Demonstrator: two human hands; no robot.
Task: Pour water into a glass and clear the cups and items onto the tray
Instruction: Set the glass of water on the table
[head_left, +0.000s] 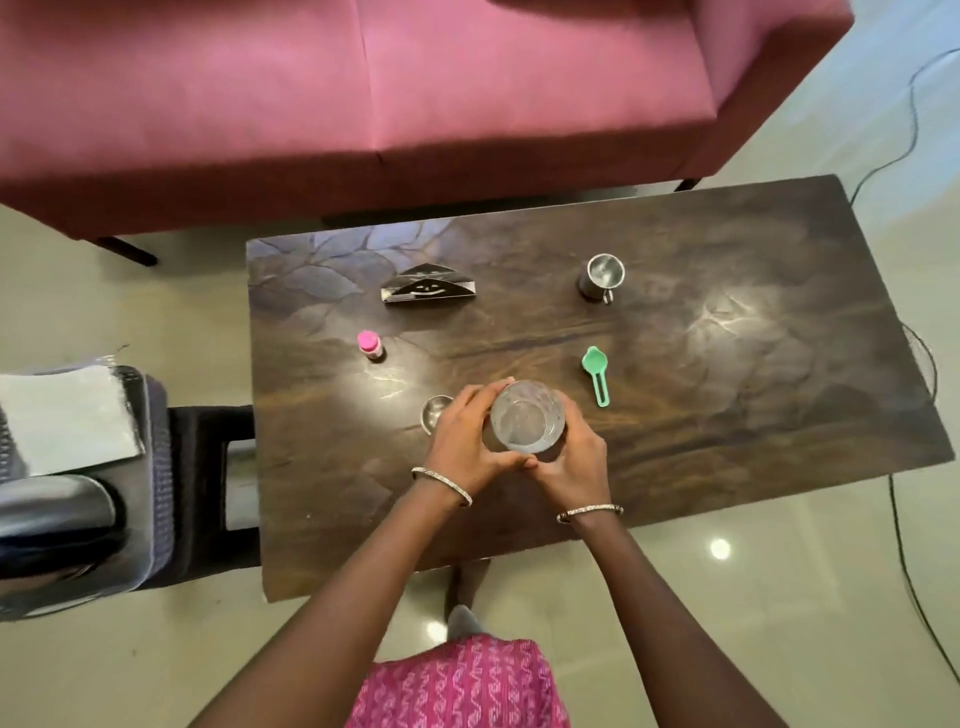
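A clear drinking glass (527, 415) stands upright near the front middle of the dark wooden table (727, 395). My left hand (465, 441) wraps its left side and my right hand (574, 454) wraps its right side, fingertips meeting at the front. Just left of my left hand sits a small steel bowl (434, 411), partly hidden. A steel cup with a handle (601, 275) stands at the back. A green plastic scoop (596, 371) lies right of the glass. A small pink-capped bottle (370, 345) stands to the left.
A black napkin holder (428, 291) stands at the table's back left. A pink sofa (363, 104) runs behind the table. A low stand with a shiny tray and cloth (72, 441) is to the left. Cables (904, 545) trail on the floor at right.
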